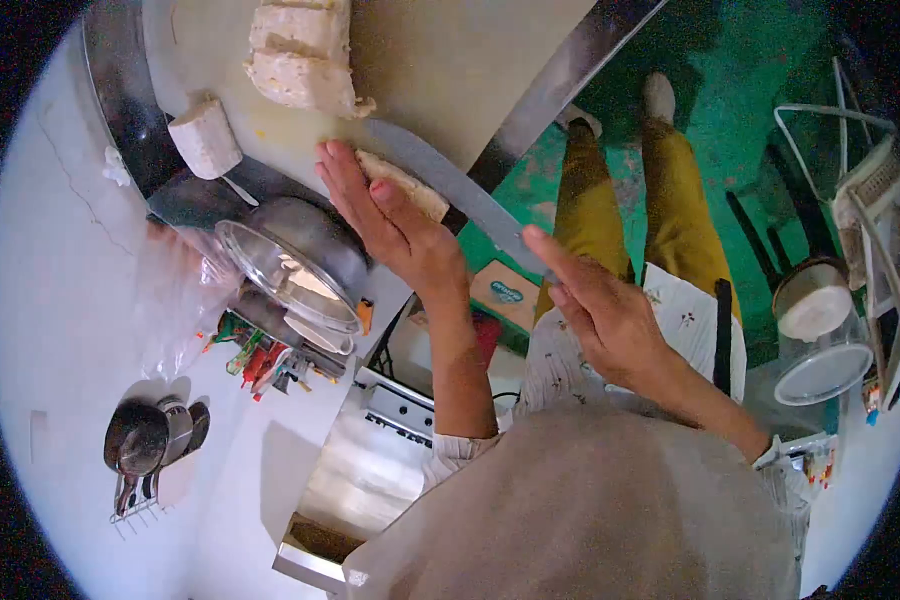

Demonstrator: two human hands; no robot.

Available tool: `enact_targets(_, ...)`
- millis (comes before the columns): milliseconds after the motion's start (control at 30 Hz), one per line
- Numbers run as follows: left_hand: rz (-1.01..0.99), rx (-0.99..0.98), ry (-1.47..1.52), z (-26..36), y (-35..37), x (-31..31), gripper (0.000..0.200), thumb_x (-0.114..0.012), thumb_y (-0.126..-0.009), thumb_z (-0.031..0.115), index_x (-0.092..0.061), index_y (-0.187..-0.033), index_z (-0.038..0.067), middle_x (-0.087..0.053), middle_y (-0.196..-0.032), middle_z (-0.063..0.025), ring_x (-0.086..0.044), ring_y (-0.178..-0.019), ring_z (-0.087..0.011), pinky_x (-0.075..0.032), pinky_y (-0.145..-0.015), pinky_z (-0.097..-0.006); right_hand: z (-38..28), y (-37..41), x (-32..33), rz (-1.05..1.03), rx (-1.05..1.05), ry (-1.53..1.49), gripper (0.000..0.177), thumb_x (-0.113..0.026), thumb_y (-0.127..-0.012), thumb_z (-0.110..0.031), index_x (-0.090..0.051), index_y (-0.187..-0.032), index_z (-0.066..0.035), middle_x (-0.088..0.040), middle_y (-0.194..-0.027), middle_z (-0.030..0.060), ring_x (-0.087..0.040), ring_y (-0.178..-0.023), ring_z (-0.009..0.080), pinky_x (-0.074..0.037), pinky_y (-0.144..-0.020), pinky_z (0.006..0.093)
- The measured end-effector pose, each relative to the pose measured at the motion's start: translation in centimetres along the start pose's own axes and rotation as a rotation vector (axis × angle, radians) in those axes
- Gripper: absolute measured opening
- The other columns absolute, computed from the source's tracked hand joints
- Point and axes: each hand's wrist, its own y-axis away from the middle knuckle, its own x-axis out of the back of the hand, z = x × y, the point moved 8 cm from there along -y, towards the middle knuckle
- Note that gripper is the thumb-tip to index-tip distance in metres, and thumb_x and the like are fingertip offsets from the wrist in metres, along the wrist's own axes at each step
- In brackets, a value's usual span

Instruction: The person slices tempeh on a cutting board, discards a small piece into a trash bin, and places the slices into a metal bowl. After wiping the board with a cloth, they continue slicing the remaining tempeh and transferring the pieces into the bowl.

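My right hand [605, 315] grips a large knife [455, 185] by the handle, which is mostly covered, with the index finger stretched along the blade. The wide grey blade runs up and left beside a pale, dough-like slice [410, 188] near the edge of a cutting board [450, 60]. My left hand [405, 225] steadies this slice, with the thumb on it and the other fingers at its left end. Above lies a larger pale block [300, 55] with cuts across it. A short pale piece [205, 138] rests at the board's left edge.
A pot [305, 235] with a glass lid [290, 278] stands left of my hands. A steel stove [370, 440] is below it. Pans [138, 440] hang on the white wall. A chair [870, 180] and a clear tub [820, 370] are at the right, above green floor.
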Motion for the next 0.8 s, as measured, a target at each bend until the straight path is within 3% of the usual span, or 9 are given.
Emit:
enact_targets(167, -0.009, 0.032, -0.004, -0.3, 0.0, 0.0, 0.049, -0.028, -0.098, 0.032, -0.036, -0.133, -0.001, -0.032, -0.140, -0.0200, -0.023, -0.132, -0.0356, -0.015, -0.108, -0.0436, -1.0, -0.4, 0.7, 0.042, 0.066, -0.063, 0.054, -0.047, -0.084, 0.007, -0.035, -0.134, -0.009, -0.049, -0.127, 0.0138, -0.055, -0.105, 0.0317, -0.046, -0.086, 0.0373)
enact_targets(233, -0.006, 0.036, 0.012, -0.5, 0.1, -0.1, 0.050, -0.027, -0.098, 0.033, -0.034, -0.134, -0.001, -0.031, -0.140, -0.0194, -0.022, -0.133, -0.0351, -0.015, -0.108, -0.0434, -0.3, -0.5, 0.4, -0.067, -0.050, -0.051, 0.054, -0.047, -0.084, 0.006, -0.034, -0.135, -0.008, -0.049, -0.128, 0.0148, -0.054, -0.107, 0.0324, -0.045, -0.087, 0.0375)
enact_targets(367, -0.027, 0.049, -0.009, -0.7, 0.2, -0.1, 0.051, -0.026, -0.098, 0.034, -0.032, -0.135, -0.001, -0.029, -0.142, -0.0193, -0.020, -0.133, -0.0351, -0.014, -0.108, -0.0432, -0.2, -0.6, 0.5, -0.061, 0.005, -0.102, 0.051, -0.046, -0.086, 0.003, -0.035, -0.134, -0.008, -0.047, -0.129, 0.0160, -0.053, -0.108, 0.0338, -0.044, -0.089, 0.0382)
enact_targets(433, -0.031, -0.035, -0.011, -0.7, 0.1, -0.1, 0.052, -0.025, -0.098, 0.035, -0.030, -0.136, 0.000, -0.026, -0.143, -0.0191, -0.019, -0.134, -0.0350, -0.013, -0.109, -0.0430, 0.0, -0.6, 0.2, -0.152, -0.089, -0.067, 0.049, -0.045, -0.087, 0.000, -0.035, -0.134, -0.007, -0.047, -0.129, 0.0164, -0.052, -0.110, 0.0345, -0.043, -0.091, 0.0387)
enact_targets(533, -0.049, 0.041, 0.008, -0.8, 0.1, -0.2, 0.053, -0.025, -0.098, 0.035, -0.028, -0.137, 0.000, -0.024, -0.144, -0.0191, -0.018, -0.134, -0.0345, -0.012, -0.109, -0.0429, -0.5, -0.9, 0.6, -0.147, -0.013, -0.101, 0.049, -0.044, -0.087, 0.000, -0.034, -0.135, -0.007, -0.047, -0.129, 0.0166, -0.051, -0.110, 0.0348, -0.042, -0.091, 0.0385)
enact_targets(633, -0.058, 0.057, -0.024, -0.6, 0.1, -0.3, 0.053, -0.024, -0.098, 0.035, -0.026, -0.138, 0.000, -0.024, -0.144, -0.0188, -0.016, -0.135, -0.0340, -0.011, -0.109, -0.0427, 0.0, -0.6, 0.2, -0.182, -0.105, -0.107, 0.050, -0.044, -0.088, 0.000, -0.032, -0.135, -0.007, -0.047, -0.129, 0.0168, -0.052, -0.109, 0.0336, -0.042, -0.091, 0.0372)
enact_targets(800, -0.075, 0.067, -0.060, -0.3, 0.1, -0.3, 0.054, -0.023, -0.098, 0.035, -0.026, -0.138, 0.000, -0.023, -0.144, -0.0180, -0.016, -0.135, -0.0332, -0.010, -0.109, -0.0427, 0.1, -0.4, -0.2, -0.162, -0.083, -0.121, 0.049, -0.043, -0.089, -0.001, -0.031, -0.136, -0.006, -0.047, -0.129, 0.0174, -0.052, -0.109, 0.0324, -0.042, -0.091, 0.0368)
